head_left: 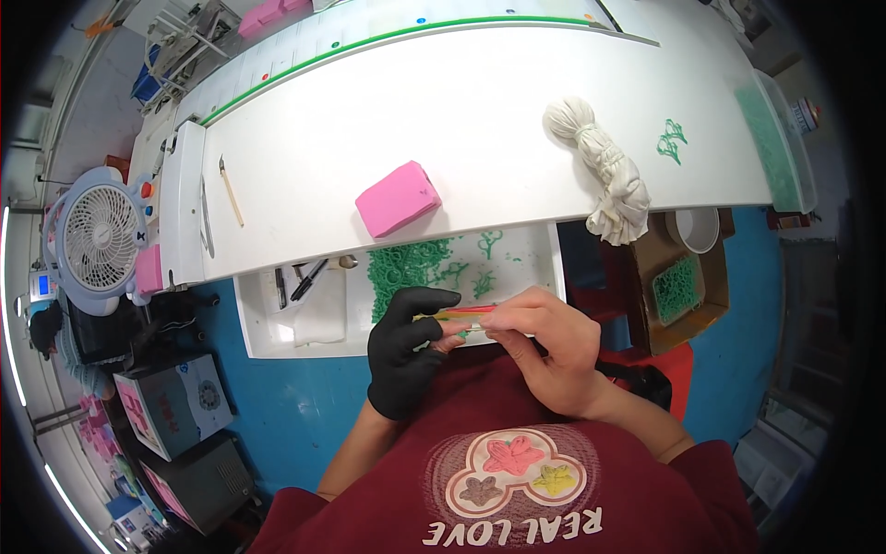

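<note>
My left hand (400, 355), in a black glove with bare fingertips, is closed in front of my chest. My right hand (552, 343) is bare and meets it, its thumb and fingers pinched together. Between them runs a thin red-and-yellow stick (469, 312), partly hidden by the fingers. A small green piece (463, 335) shows at the left fingertips. Just beyond the hands is an open white drawer (245, 319) with a heap of green ring-like pieces (397, 274) and some branching green pieces (483, 283). Pens (309, 280) and a white cloth (320, 314) lie at its left.
On the white table (498, 111) are a pink block (399, 199), a twisted cream cloth bundle (604, 171), small green branching pieces (672, 141) and a thin wooden-handled tool (231, 191). A fan (100, 235) stands left. A cardboard box (660, 323) holds a green-filled tray (678, 291) at right.
</note>
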A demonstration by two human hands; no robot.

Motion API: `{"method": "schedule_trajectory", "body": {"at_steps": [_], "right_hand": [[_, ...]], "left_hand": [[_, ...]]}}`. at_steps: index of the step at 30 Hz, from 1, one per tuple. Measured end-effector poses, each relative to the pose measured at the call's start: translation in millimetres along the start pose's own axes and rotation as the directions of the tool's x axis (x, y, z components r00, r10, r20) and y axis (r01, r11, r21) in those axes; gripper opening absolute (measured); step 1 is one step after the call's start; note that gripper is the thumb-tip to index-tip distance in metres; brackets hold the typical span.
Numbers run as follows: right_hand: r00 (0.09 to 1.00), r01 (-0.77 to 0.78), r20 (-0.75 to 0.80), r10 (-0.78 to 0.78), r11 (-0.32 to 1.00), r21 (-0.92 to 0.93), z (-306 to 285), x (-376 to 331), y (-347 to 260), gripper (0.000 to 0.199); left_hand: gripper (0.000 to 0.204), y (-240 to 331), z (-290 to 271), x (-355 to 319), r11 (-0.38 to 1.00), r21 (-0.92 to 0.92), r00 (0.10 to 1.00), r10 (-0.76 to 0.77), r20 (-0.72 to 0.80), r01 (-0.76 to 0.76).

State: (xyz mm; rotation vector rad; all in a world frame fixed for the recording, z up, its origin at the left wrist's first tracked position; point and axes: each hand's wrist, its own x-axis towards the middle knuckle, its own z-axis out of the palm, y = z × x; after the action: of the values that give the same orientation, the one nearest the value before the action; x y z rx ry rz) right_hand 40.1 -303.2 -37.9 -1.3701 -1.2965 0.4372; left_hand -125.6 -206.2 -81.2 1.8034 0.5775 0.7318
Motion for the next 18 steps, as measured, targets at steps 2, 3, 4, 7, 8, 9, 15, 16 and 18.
{"method": "schedule_trajectory", "body": {"at_steps": [2,3,4,7,8,9,15,16,18], "right_hand": [[1.000,0.014,0.016,-0.014,1.000,-0.005,0.7,0.9,-0.2,0.027],[0.999,0.029,0.033,-0.029,1.000,-0.011,0.6,1.2,-0.5,0.028],[0.999,0.029,0.033,-0.028,1.000,-0.012,0.3,1.1,-1.1,0.028],[0.998,0.026,0.062,-0.025,1.000,-0.013,-0.1,0.6,-1.9,0.030],[0.997,0.031,0.069,-0.029,0.999,-0.020,-0.1,0.8,-1.6,0.029],[0.996,0.036,0.077,-0.034,0.999,-0.027,-0.1,1.1,-1.6,0.028],[0.996,0.046,0.073,-0.043,0.998,-0.030,1.3,0.9,-1.2,0.028],[0.996,0.046,0.073,-0.043,0.998,-0.030,1.4,0.7,-1.1,0.028],[0.996,0.047,0.073,-0.045,0.998,-0.029,1.8,0.0,-0.5,0.027]], "left_hand": [[0.019,-0.1,0.8,-1.0,1.000,0.009,1.000,-0.004,-0.005,0.004],[0.019,-1.2,0.8,-1.5,1.000,0.009,1.000,-0.004,-0.004,0.004],[0.020,-3.0,0.6,-2.1,0.999,0.037,1.000,0.015,0.002,-0.015],[0.022,-3.5,0.7,-2.6,0.997,0.070,0.999,0.038,0.009,-0.038],[0.021,-3.3,0.8,-2.7,0.996,0.075,0.999,0.041,0.009,-0.042],[0.021,-3.3,0.8,-2.5,0.996,0.075,0.999,0.041,0.009,-0.042],[0.022,-4.7,2.0,-2.6,0.996,0.067,0.998,0.058,-0.002,-0.058],[0.023,-4.7,2.2,-1.9,0.995,0.065,0.997,0.073,-0.001,-0.073],[0.023,-4.9,2.2,-1.5,0.994,0.064,0.996,0.088,0.000,-0.087]]}}
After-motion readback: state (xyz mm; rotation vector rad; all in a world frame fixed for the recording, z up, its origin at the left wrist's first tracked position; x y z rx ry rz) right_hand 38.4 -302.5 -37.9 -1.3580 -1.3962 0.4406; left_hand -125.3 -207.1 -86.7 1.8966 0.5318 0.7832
